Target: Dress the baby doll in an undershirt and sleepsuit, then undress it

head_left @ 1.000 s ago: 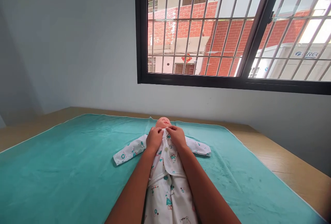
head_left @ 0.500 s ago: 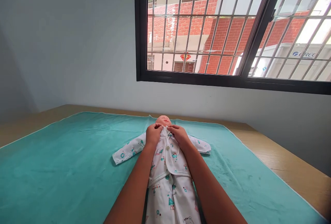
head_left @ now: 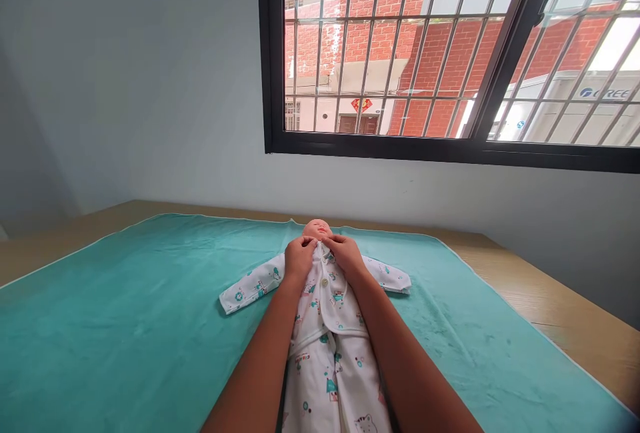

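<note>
A baby doll (head_left: 318, 227) lies on its back, its head toward the wall. It wears a white printed baby jacket (head_left: 345, 310) over matching baby pants (head_left: 320, 386). Both my hands are at the jacket's collar, just below the doll's chin. With the fingers of my left hand (head_left: 300, 256) I pinch the collar's left side. My right hand (head_left: 346, 256) pinches the collar close by on the right. A button (head_left: 325, 282) shows at mid-chest. The sleeves (head_left: 253, 284) stretch out to both sides. My fingers partly cover the neckline.
A green cloth (head_left: 125, 313) lies under the doll on a wooden table (head_left: 530, 280). Behind the table stands a grey wall (head_left: 150, 73). A black-framed window (head_left: 365, 148) with metal bars is above, at the right.
The camera view has shifted slightly. My hands stay at the collar, with only small finger movement, and the doll lies as before.
</note>
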`<state>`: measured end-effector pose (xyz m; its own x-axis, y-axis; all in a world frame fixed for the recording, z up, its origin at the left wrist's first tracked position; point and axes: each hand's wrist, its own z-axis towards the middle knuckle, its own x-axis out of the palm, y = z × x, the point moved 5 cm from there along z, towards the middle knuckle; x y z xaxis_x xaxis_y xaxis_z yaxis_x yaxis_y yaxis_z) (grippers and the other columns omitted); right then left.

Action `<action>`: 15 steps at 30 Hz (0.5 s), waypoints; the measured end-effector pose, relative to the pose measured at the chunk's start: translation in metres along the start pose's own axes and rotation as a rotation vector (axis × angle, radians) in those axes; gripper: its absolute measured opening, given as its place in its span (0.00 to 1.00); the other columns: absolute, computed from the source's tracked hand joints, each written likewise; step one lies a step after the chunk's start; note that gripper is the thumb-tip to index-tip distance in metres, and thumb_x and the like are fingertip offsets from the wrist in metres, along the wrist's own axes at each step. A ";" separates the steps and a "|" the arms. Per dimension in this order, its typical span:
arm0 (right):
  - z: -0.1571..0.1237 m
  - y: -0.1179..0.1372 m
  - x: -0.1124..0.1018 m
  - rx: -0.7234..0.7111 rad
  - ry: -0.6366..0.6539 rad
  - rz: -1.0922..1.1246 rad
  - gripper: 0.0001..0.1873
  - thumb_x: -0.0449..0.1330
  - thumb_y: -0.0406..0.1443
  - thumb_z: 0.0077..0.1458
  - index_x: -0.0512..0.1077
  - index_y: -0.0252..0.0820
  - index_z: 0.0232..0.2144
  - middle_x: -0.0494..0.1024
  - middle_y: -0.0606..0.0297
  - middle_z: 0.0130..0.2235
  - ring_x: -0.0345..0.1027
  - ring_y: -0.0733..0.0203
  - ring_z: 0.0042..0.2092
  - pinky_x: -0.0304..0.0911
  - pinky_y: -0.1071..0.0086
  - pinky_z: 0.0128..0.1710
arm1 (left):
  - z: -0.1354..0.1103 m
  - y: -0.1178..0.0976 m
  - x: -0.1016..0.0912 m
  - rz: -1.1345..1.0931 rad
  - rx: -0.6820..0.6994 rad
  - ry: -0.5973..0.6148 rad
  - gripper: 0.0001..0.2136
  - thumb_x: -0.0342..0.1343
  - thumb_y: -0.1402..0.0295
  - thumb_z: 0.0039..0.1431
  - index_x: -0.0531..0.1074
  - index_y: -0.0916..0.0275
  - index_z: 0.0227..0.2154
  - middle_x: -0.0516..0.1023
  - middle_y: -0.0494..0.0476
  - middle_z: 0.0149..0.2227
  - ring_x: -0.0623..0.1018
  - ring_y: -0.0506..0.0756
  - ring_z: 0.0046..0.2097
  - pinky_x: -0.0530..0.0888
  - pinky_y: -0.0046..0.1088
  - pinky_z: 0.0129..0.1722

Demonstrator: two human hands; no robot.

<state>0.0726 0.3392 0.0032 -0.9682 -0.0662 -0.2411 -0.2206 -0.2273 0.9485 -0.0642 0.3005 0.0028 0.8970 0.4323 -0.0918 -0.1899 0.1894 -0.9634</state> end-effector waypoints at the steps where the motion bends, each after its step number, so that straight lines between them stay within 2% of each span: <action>1: 0.000 -0.002 0.000 0.012 0.018 0.089 0.17 0.60 0.45 0.44 0.77 0.36 0.30 0.72 0.67 0.26 0.60 0.66 0.28 0.53 0.74 0.27 | 0.000 -0.001 0.000 -0.002 0.000 0.003 0.05 0.57 0.69 0.52 0.77 0.64 0.28 0.81 0.57 0.32 0.77 0.53 0.36 0.70 0.28 0.38; 5: -0.002 -0.006 0.001 0.031 0.066 0.250 0.20 0.65 0.47 0.41 0.78 0.36 0.30 0.74 0.66 0.27 0.61 0.66 0.28 0.55 0.74 0.27 | 0.000 -0.001 0.002 -0.029 -0.012 0.020 0.06 0.57 0.70 0.52 0.78 0.64 0.28 0.81 0.57 0.33 0.77 0.53 0.36 0.71 0.27 0.38; 9: -0.003 -0.004 0.002 0.037 0.078 0.274 0.20 0.66 0.47 0.39 0.78 0.36 0.30 0.77 0.64 0.28 0.65 0.64 0.30 0.58 0.72 0.30 | 0.000 0.000 0.002 -0.055 -0.023 0.029 0.07 0.56 0.69 0.53 0.78 0.65 0.30 0.81 0.57 0.33 0.78 0.54 0.35 0.72 0.28 0.37; 15: -0.004 -0.002 0.001 0.036 0.062 0.242 0.16 0.67 0.44 0.38 0.78 0.37 0.28 0.78 0.64 0.29 0.67 0.63 0.31 0.60 0.71 0.32 | 0.001 -0.002 0.003 -0.047 0.003 0.044 0.07 0.57 0.71 0.52 0.79 0.65 0.29 0.82 0.58 0.34 0.78 0.55 0.38 0.72 0.30 0.41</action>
<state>0.0722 0.3357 0.0004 -0.9846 -0.1739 -0.0167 0.0120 -0.1624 0.9866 -0.0614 0.3025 0.0047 0.9216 0.3840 -0.0576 -0.1484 0.2112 -0.9661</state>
